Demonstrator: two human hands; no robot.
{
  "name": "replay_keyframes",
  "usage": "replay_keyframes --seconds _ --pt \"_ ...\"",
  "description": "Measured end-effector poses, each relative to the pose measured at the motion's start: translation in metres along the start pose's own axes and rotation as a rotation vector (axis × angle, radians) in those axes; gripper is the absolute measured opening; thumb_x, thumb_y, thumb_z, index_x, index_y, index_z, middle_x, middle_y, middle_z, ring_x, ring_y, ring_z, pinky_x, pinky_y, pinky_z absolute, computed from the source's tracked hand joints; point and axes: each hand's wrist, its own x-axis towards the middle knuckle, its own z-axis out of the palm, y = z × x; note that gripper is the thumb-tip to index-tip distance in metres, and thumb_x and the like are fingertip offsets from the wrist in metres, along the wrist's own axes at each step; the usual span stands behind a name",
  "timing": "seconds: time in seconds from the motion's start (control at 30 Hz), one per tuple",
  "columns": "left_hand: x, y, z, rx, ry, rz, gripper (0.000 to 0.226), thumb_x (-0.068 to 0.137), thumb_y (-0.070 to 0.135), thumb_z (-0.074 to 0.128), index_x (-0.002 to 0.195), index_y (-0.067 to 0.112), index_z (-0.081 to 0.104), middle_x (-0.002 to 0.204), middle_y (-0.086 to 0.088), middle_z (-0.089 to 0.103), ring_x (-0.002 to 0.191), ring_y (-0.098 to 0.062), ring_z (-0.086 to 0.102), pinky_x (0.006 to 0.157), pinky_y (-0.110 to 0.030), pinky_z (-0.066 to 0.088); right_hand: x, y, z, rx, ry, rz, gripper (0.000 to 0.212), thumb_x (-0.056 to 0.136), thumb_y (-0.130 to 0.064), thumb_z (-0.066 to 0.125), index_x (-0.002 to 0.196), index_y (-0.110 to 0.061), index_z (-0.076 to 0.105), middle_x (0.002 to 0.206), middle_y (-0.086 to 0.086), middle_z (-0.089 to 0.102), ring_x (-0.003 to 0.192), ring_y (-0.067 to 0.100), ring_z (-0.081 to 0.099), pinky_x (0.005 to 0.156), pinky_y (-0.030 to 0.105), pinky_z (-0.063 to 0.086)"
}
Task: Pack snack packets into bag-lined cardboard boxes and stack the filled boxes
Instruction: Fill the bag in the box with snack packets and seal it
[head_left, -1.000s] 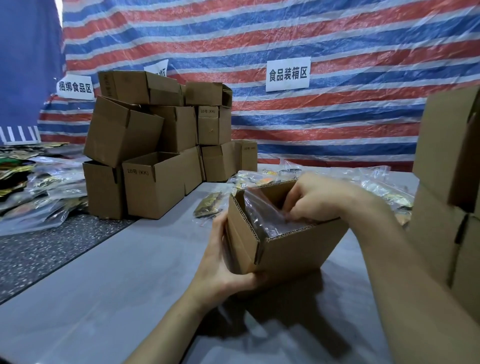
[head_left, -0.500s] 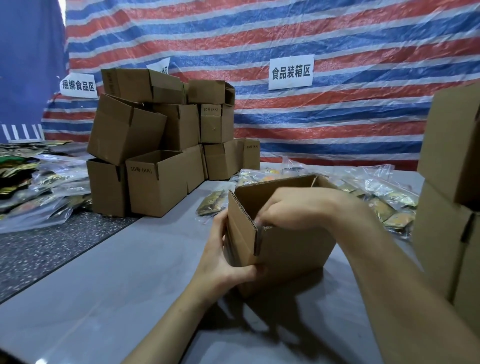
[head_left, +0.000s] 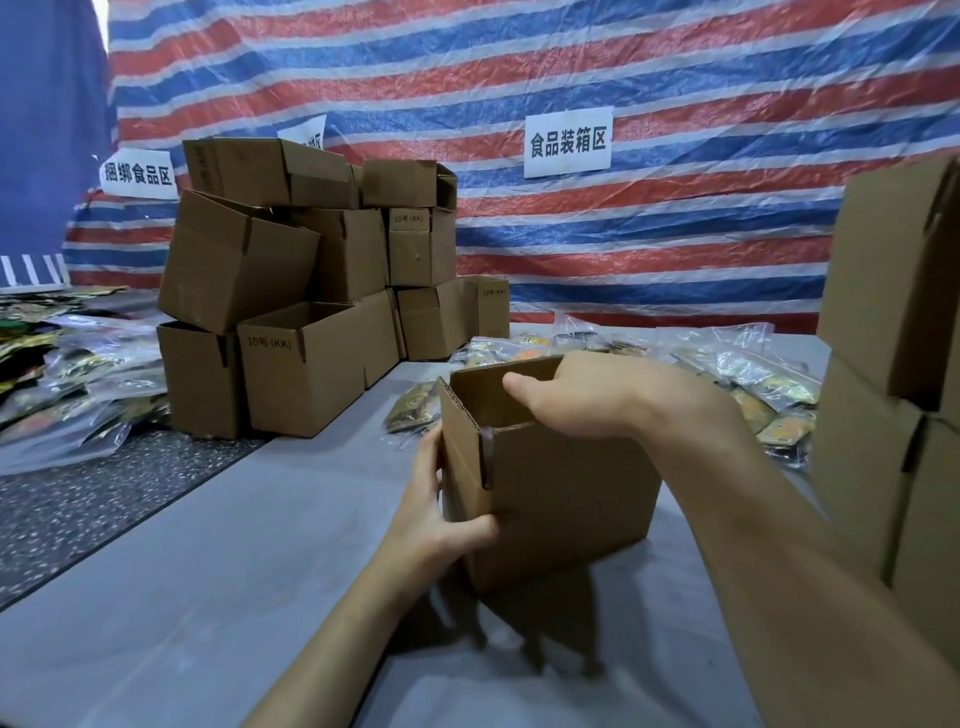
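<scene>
One box (head_left: 566, 488), mouth up, long axis left-right; left hand (head_left: 441, 525), right hand (head_left: 571, 400) gripping.

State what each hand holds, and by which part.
The left hand grips the box by its lower near-left corner. The right hand lies over the top rim; its fingers are hidden inside, so its hold cannot be told.

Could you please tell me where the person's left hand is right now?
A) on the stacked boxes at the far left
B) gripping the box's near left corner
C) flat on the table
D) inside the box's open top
B: the left hand grips the near left corner of the cardboard box, with its thumb on the front face.
</scene>
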Motion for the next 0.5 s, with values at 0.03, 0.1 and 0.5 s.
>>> replay_keyframes --seconds 0.03,0.1,0.5 --pt "0.000 -0.001 0.000 -0.011 0.004 -0.019 0.107 0.051 0.043 0.081 0.148 0.030 0.036 0.131 0.027 0.057 0.119 0.007 0.055 0.087 -0.010 0.048 0.001 0.001 0.000 -0.018 -0.004 0.012 0.074 0.097 -0.073 0.028 0.147 -0.022 0.047 0.155 0.009 0.045 0.142 0.033 0.042 0.117 0.054 0.033" --pt "-0.002 -0.003 0.000 -0.018 -0.004 -0.062 0.108 0.051 0.044 0.081 0.148 0.040 0.033 0.137 0.024 0.053 0.123 0.004 0.054 0.090 -0.015 0.052 0.002 0.004 0.002 -0.056 -0.025 0.021 0.075 0.098 -0.072 0.027 0.151 -0.021 0.042 0.158 0.009 0.041 0.144 0.034 0.039 0.118 0.054 0.031" --pt "0.007 -0.008 -0.002 -0.120 0.089 -0.147 0.107 0.030 0.022 0.089 0.132 0.022 0.057 0.124 -0.007 0.068 0.111 -0.026 0.067 0.082 -0.035 0.056 0.000 0.015 -0.024 0.374 0.407 -0.226 0.062 0.099 -0.064 0.036 0.087 -0.018 0.075 0.087 0.000 0.074 0.084 0.018 0.069 0.092 0.050 0.053"
